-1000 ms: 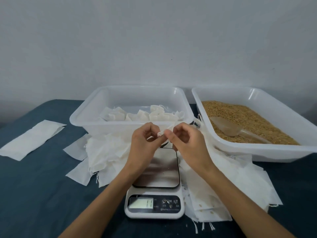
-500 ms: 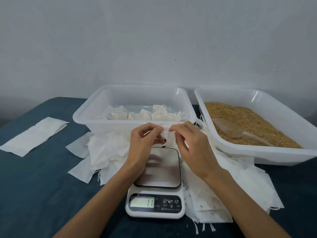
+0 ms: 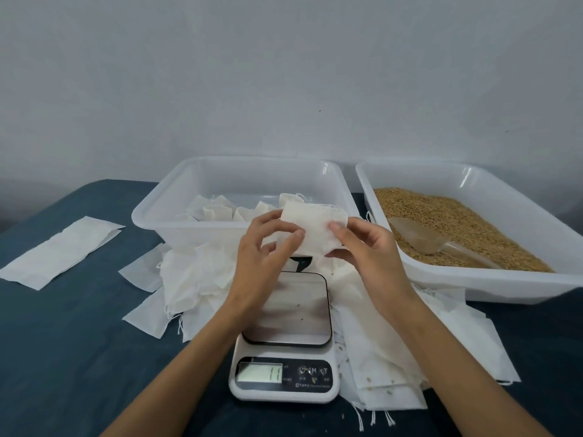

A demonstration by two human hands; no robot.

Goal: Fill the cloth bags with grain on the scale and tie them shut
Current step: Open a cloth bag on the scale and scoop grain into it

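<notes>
A small white cloth bag (image 3: 315,230) is held flat in the air above the back edge of the scale (image 3: 287,335). My left hand (image 3: 265,257) pinches its lower left corner, and my right hand (image 3: 366,250) pinches its right side with thumb on top. The scale's steel plate carries only a few stray grains. Brown grain (image 3: 454,222) fills the white tub (image 3: 517,282) at the right, with a translucent scoop (image 3: 419,238) lying in it.
A second white tub (image 3: 157,216) behind the scale holds several filled, tied bags (image 3: 220,211). Loose flat bags lie in heaps left (image 3: 192,279) and right (image 3: 388,357) of the scale. One long cloth strip (image 3: 60,250) lies far left on the blue tabletop.
The bag was bunched small between my fingertips; now it is spread out flat between both hands, raised slightly toward the bag tub.
</notes>
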